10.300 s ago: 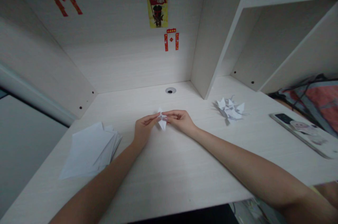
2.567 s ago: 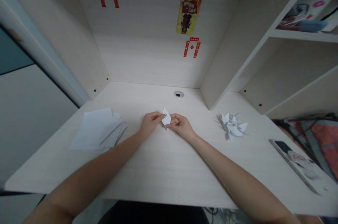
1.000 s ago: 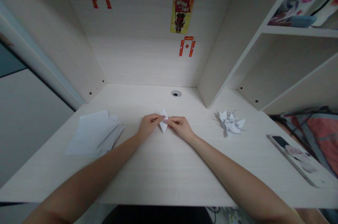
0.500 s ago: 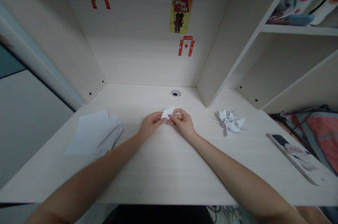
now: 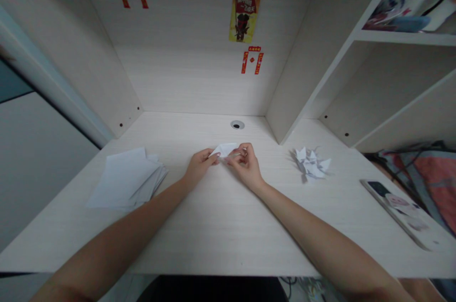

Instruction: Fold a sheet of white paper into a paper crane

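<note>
A small folded piece of white paper is held just above the pale wooden desk, near its middle. My left hand pinches its left end with fingertips together. My right hand grips its right end, fingers curled around it. The two hands nearly touch each other. Part of the paper is hidden behind my right fingers.
A loose stack of white paper sheets lies at the left. A heap of folded white paper figures sits at the right, and a phone lies further right. A cable hole is behind the hands. Shelf walls enclose the back.
The folded paper has turned from standing upright to lying nearly flat between my fingers, and my right hand has shifted slightly upward over it.
</note>
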`<state>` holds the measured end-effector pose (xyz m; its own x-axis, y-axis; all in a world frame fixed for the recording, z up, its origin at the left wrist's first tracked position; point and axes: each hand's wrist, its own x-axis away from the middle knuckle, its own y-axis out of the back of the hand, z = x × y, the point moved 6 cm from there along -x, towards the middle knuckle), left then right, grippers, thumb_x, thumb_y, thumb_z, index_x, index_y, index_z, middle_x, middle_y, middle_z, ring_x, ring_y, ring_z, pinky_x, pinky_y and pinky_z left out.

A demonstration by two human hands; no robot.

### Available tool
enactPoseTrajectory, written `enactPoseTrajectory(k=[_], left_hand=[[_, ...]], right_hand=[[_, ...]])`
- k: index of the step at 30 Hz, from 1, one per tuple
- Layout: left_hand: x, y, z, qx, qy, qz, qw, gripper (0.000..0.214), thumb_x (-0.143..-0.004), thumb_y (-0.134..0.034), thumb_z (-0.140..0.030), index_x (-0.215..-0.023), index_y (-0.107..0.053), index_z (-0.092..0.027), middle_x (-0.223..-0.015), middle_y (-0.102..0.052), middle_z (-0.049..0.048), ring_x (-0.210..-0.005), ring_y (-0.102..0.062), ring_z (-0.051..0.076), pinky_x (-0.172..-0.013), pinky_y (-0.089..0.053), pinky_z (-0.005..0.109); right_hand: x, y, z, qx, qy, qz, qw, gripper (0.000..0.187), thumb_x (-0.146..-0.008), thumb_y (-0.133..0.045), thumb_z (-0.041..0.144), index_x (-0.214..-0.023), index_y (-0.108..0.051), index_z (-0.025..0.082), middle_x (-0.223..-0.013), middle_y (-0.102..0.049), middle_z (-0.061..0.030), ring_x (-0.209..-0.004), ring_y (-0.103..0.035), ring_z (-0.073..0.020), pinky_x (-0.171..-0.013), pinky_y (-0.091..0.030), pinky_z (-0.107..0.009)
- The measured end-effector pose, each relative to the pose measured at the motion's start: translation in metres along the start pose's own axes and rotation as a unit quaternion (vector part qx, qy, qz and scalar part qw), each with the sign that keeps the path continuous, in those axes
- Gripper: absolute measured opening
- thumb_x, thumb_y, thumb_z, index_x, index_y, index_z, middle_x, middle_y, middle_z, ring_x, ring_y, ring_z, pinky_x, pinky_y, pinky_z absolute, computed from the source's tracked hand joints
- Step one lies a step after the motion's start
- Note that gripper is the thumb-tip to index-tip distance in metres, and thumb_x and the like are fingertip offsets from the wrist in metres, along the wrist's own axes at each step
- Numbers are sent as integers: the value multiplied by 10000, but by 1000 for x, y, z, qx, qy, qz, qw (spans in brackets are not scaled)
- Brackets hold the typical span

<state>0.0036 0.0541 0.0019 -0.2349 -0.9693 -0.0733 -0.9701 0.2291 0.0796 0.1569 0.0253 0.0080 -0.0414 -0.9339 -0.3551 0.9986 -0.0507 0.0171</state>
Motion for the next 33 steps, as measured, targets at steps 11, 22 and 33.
enactPoseTrajectory(k=[11, 22, 33], left_hand=[[1, -5, -3, -28, -19, 60, 998, 235, -739, -599, -374, -716, -611, -140, -559, -515, -45, -551, -471, 84, -569, -363, 204], [10, -9, -7, 28, -39, 43, 998, 552, -715, -671, -327, -1219, -508, -172, -920, -702, 59, -813, -648, 160, -748, -486, 267], [6, -3, -3, 5, -27, 9, 1000, 263, -687, -683, -335, -892, -726, -177, -939, -728, 61, -871, -666, 198, -809, -490, 286]], right_hand=[[-3, -3, 10, 76, 77, 85, 990, 254, -749, -672, 323, -992, -670, 250, -884, -538, -46, -752, -573, -151, -649, -505, -279], [-4, 7, 1, 95, 48, 8, 994, 243, -693, -721, 332, -915, -728, 234, -714, -596, -20, -649, -551, -142, -619, -445, -272], [-3, 6, -5, 53, -6, 10, 999, 208, -667, -729, 362, -808, -722, 209, -778, -684, -46, -653, -583, -156, -638, -455, -284]])
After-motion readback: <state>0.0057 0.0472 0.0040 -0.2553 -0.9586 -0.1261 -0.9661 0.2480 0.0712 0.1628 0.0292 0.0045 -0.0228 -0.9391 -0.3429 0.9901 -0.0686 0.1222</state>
